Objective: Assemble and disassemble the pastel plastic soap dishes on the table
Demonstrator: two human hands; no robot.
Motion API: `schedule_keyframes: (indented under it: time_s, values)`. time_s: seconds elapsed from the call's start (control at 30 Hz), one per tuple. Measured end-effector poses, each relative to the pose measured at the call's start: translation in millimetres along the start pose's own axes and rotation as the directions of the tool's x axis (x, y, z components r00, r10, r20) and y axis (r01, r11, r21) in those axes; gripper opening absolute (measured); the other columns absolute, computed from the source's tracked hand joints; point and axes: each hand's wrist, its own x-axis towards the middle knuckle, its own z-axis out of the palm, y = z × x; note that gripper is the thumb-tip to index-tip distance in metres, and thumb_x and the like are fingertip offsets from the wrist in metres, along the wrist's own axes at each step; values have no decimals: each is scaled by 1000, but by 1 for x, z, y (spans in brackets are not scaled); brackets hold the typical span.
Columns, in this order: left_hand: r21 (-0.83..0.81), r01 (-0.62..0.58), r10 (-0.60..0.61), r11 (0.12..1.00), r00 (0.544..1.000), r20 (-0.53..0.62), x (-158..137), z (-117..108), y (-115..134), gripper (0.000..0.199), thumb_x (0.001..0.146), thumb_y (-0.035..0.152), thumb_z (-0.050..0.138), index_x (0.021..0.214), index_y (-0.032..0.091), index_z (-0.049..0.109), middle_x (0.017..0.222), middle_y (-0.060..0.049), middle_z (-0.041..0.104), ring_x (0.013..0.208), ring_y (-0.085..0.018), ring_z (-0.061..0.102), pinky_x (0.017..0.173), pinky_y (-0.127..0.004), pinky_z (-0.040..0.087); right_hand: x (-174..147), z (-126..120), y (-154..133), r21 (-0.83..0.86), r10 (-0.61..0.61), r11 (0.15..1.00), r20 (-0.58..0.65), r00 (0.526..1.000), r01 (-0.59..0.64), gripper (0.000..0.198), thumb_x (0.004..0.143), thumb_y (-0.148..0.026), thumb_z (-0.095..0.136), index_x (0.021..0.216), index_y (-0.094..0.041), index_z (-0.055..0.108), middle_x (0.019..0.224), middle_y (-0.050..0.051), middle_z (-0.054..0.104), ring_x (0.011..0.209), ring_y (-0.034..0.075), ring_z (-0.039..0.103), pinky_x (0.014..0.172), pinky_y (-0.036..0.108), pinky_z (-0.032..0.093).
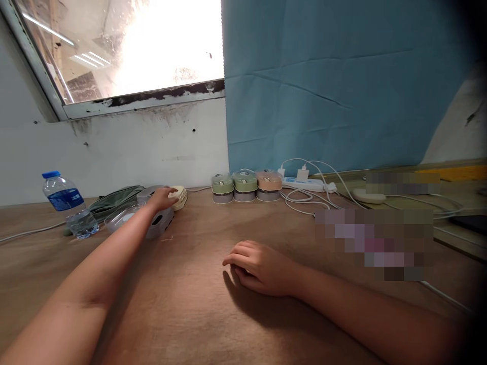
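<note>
Left hand [164, 197]: reached out to the far side, fingers extended at the cream scalloped stack [180, 198]; finger ends partly hidden, so cannot tell whether it has hold.
Right hand [261, 266]: palm down, fingers loosely curled, nothing visible in it; low over the table [201, 314], contact unclear.
Cream stack: near the wall, left of the three lidded boxes, just beside the clear plastic container [167, 219].
Handling (judgement): take the stack by opposite sides, low down, so the layers stay aligned; lift clear of the container rim before drawing it in; keep the left forearm off the container.
Stack form: thin layers, wavy edges, matt look; material uncertain.
Boxes: two green [222, 188] [244, 186], one peach [269, 186]; rounded corners, clear domed lids, grey lower tiers.
Bottle [65, 200]: clear plastic, blue cap, tilted in view.
Bag [114, 202]: dark green, soft, creased fabric.
Table surface: brown, wood-grained, faintly glossy.
</note>
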Motion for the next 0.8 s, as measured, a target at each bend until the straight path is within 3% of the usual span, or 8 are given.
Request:
schedule_keyframes:
  time_s: [0.17, 0.3, 0.4, 0.5, 0.63, 0.8]
  values:
    - [-62, -61, 51, 996, 987, -149, 17, 17, 51, 48, 73, 31, 54, 118, 15, 49, 122, -12, 47, 113, -25, 46, 98, -37, 33, 0, 0, 0, -2, 4, 1000, 2, 1000, -4, 27, 79, -10, 44, 100, -14, 59, 87, 8, 61, 79, 16, 52, 76, 29, 42]
    - [-141, -148, 126, 979, 980, -155, 34, 47, 105, 61, 71, 27, 61, 127, 19, 40, 135, -13, 33, 119, -25, 41, 98, -36, 34, 0, -1, -1, -2, 1, 1000, 14, 1000, 0, 27, 79, -10, 43, 102, -14, 58, 88, 9, 61, 80, 16, 52, 76, 29, 42]
    - [-191, -177, 155, 966, 980, -123, 42, 69, 132, 70, 69, 17, 63, 132, 21, 34, 142, -15, 24, 122, -30, 38, 96, -41, 36, 0, -3, -2, 1, 7, 1000, 33, 999, -7, 28, 79, -10, 43, 102, -14, 58, 89, 9, 61, 81, 17, 52, 75, 29, 42]
    - [-226, -172, 146, 959, 981, -127, 46, 79, 141, 66, 72, 8, 58, 132, 23, 35, 142, -14, 26, 122, -31, 39, 95, -45, 36, 0, -4, -2, 9, 14, 1000, 53, 998, -15, 28, 80, -10, 43, 103, -14, 58, 89, 9, 61, 81, 17, 52, 75, 30, 43]
    - [-265, -170, 133, 949, 979, -152, 41, 73, 137, 61, 74, 5, 56, 129, 21, 39, 138, -15, 31, 120, -29, 41, 97, -44, 35, 0, -3, -1, 16, 11, 1000, 49, 999, -12, 28, 80, -10, 43, 103, -13, 58, 90, 9, 60, 82, 17, 52, 76, 30, 43]
    - [-335, -217, 137, 917, 960, -246, -15, 49, 124, 59, 76, 7, 56, 129, 24, 37, 136, -11, 33, 124, -24, 36, 101, -39, 32, -1, -3, -1, 2, 3, 1000, 15, 1000, -3, 27, 79, -9, 44, 102, -14, 58, 92, 9, 60, 86, 18, 51, 80, 32, 43]
